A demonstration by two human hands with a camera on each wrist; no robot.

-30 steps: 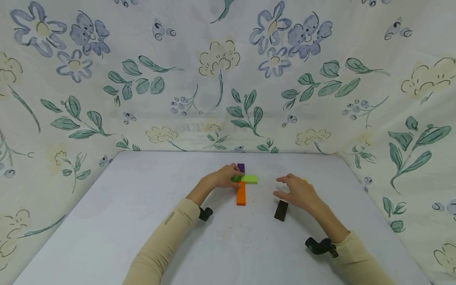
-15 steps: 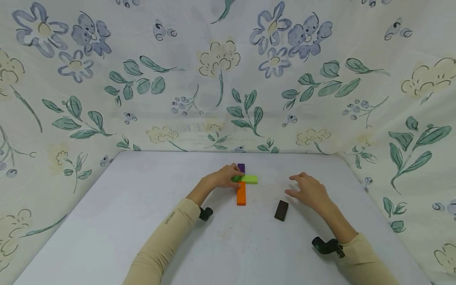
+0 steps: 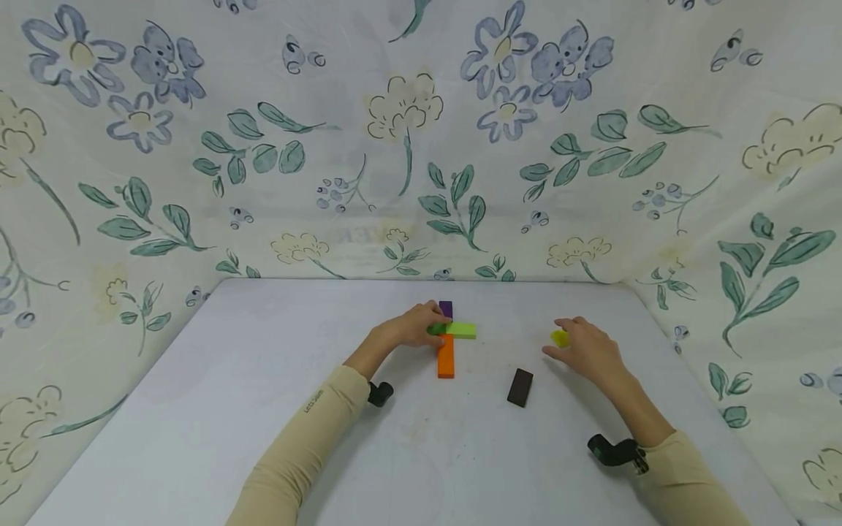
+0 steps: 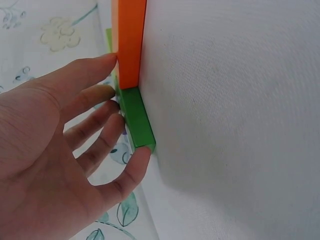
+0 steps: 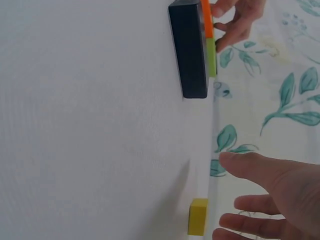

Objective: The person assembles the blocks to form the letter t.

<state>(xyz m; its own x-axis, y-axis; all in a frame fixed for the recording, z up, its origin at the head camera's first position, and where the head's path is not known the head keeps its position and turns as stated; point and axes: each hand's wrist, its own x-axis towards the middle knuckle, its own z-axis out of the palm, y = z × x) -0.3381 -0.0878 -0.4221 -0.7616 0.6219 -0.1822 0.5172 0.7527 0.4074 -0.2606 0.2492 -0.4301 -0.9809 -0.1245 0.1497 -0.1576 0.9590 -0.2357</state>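
My left hand [image 3: 421, 326] rests at a cross of small blocks. In the left wrist view, its thumb tip is at the side of the orange block [image 4: 129, 45], and its other fingertips lie along the dark green block [image 4: 137, 117], the little finger at its end. A light green block [image 3: 463, 332] extends right and a purple block [image 3: 446, 310] points away, partly behind the fingers. My right hand [image 3: 587, 349] hovers with spread, relaxed fingers beside a yellow block [image 3: 560, 338]. In the right wrist view this yellow block [image 5: 198, 217] stands on the table apart from the fingers.
A black block [image 3: 520, 387] lies on the white table [image 3: 421, 453] between the two hands, toward the front. Floral cloth [image 3: 368, 168] hangs behind the table and along its sides. A dark wrist camera [image 3: 615, 450] sits at the right wrist.
My right hand has moved right, past the black block, to the yellow block, which now shows between its thumb and fingers. My left hand and the cross of blocks have stayed put.
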